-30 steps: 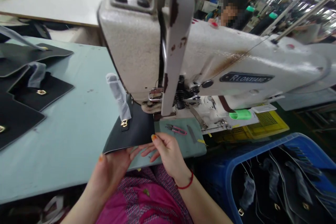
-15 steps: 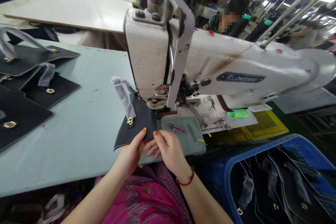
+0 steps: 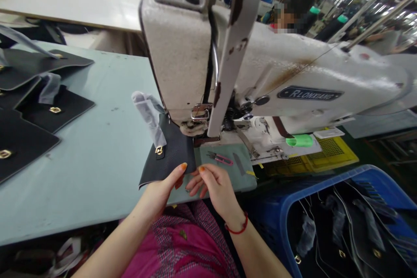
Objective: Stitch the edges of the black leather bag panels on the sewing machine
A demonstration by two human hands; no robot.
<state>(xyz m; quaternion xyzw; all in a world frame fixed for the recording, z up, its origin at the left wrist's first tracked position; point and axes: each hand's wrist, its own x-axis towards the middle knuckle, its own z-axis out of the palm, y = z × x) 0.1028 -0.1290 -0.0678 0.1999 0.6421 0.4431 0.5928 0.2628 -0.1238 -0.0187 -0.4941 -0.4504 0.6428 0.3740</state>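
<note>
Pinching the near edge of a black panel point(image 3: 172, 156) in the left hand point(image 3: 166, 186), with thumb pressed on top close to the near right corner and fingers tucked below. Holding the right hand point(image 3: 211, 186) just beside, with thumb and fingertips drawn together at that same corner (hard to tell whether gripping the edge or merely touching it). Wearing a red bracelet point(image 3: 237, 231) on the right wrist.

Facing a white sewing machine point(image 3: 176, 52), marked with worn brownish patches and lettered RLONXIANG on a dark nameplate point(image 3: 311, 94). Having the black panel over the pale green counter point(image 3: 107, 160), partly hidden by the machine's head, with right edge close to the needle area. Seeing on top of it a gold clasp point(image 3: 159, 150) and, reaching from there toward the far left, a strap point(image 3: 146, 115) wrapped in cloudy plastic.

Having pink-handled snips point(image 3: 221, 158) and a flat grey piece point(image 3: 239, 163) on the counter near the right hand. Having more dark pieces point(image 3: 71, 104) overlapped at the far left, well apart from both hands, and fitted with similar gold clasps and wrapped straps.

Having a blue basket point(image 3: 282, 226) at the lower right, loaded with upright dark pieces, and beyond it a yellow crate point(image 3: 339, 156), near a bright green tube point(image 3: 299, 140). Sharing the room with another person point(image 3: 304, 2), in the background behind the machine.
</note>
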